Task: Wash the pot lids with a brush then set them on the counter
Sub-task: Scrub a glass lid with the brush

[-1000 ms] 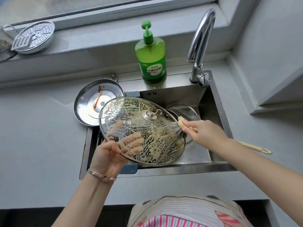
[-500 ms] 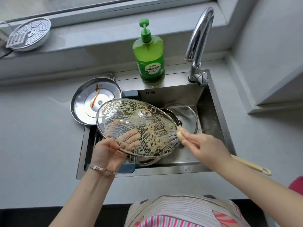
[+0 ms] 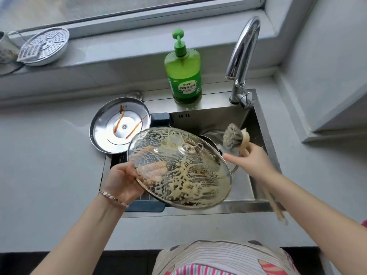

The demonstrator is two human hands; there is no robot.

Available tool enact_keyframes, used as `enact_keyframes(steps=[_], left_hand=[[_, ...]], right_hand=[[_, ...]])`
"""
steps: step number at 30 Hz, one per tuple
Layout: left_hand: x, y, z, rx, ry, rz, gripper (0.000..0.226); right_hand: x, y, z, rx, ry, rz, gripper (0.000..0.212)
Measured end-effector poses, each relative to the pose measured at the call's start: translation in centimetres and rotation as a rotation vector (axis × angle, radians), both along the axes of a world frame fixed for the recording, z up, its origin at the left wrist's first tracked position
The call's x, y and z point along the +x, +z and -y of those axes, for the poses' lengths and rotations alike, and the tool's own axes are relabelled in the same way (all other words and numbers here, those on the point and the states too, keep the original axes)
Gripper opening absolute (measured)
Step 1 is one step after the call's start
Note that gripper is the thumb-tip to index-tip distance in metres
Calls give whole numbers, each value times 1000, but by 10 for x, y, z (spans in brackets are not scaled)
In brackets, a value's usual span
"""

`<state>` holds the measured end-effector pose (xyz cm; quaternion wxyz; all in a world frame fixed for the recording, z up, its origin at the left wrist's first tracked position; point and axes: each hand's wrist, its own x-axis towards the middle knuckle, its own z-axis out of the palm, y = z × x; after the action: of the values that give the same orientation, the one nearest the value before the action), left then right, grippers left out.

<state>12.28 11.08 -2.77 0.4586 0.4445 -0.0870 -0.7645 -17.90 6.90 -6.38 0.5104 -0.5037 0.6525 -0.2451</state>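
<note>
The glass lid [image 3: 178, 169] hangs over the sink [image 3: 262, 120] between the hands, with the brush [image 3: 233, 138] just right of it. Behind the left hand [image 3: 123, 183], a steel lid [image 3: 119, 126] lies on the worktop [image 3: 49, 155]. Farther back, the bottle [image 3: 184, 76] stands between the hands, and the tap [image 3: 241, 56] stands behind the right hand [image 3: 252, 161].

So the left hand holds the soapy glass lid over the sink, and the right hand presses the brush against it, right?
Not quite. The head view shows the brush in the right hand held clear of the glass lid, bristles in the air past its far rim. The left hand does hold the soapy lid over the sink.
</note>
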Motion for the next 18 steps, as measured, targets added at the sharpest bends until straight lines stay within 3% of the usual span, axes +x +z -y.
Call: enact_keyframes(steps=[3,7,11,15,18], left_hand=[[-7,4,2,-13,-135,15,97],[-11,10,12,-81,-220,-94,76],[-9,12,20,-135,-293,-227,65],[-18,21,32,-38,-280,-6,76],[-20,28,40,19,-138,121,67]], right_hand=[[21,21,16,58,142,45,43],[31,22,18,120,419,-87,32],[34,30,8,155,413,52,30],[40,36,2,156,294,194,32],[46,39,0,222,140,356,25]])
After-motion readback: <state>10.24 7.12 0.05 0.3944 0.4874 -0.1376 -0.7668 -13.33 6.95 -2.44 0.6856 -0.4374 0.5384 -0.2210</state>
